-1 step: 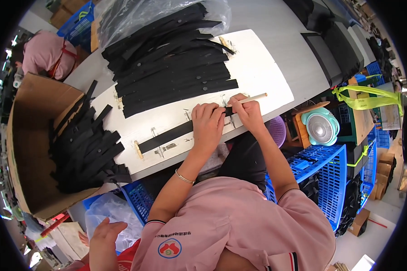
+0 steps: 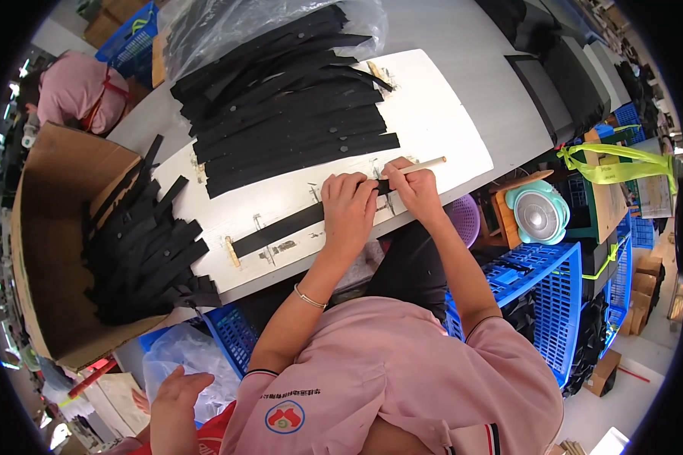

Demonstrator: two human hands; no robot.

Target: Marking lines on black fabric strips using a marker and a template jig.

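Observation:
A long black fabric strip lies on a white board that carries pencil-like marks and small tan pieces. My left hand presses on the strip near its right part, fingers bent and close together, holding it against the board. Just to the right, my right hand grips a pale, slim pen. The pen slants up to the right, and its lower tip is hidden by my fingers at the strip. Beyond my hands, a layered row of black strips covers the board, several with small round spots.
An open cardboard box with a heap of black strips stands at the left. Clear plastic lies at the back. Right of me are a blue crate and a teal fan. Another person's hand shows at lower left.

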